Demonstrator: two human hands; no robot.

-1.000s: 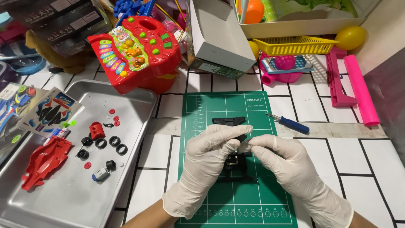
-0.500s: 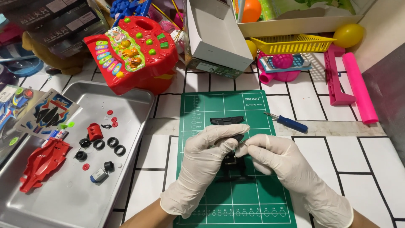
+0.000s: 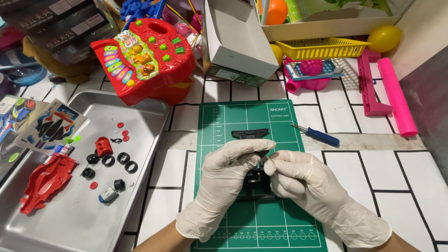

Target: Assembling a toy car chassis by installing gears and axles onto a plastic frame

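Note:
Both my hands wear white gloves and meet over a green cutting mat (image 3: 280,228). My left hand (image 3: 224,179) grips the top of a black toy car chassis (image 3: 256,179) that rests on the mat, mostly hidden under my fingers. My right hand (image 3: 298,179) pinches at the same chassis from the right, fingertips touching the left hand's. A separate black bumper part (image 3: 250,134) lies on the mat just beyond my hands.
A blue-handled screwdriver (image 3: 319,136) lies right of the mat. A metal tray (image 3: 144,135) at left holds a red car body (image 3: 44,179), black tyres (image 3: 119,159), a small motor (image 3: 108,194) and red bits. A red toy keyboard (image 3: 144,60), a cardboard box (image 3: 238,42) and pink toys stand behind.
My hands have stayed on the chassis, with only small finger shifts; the camera view has drifted slightly.

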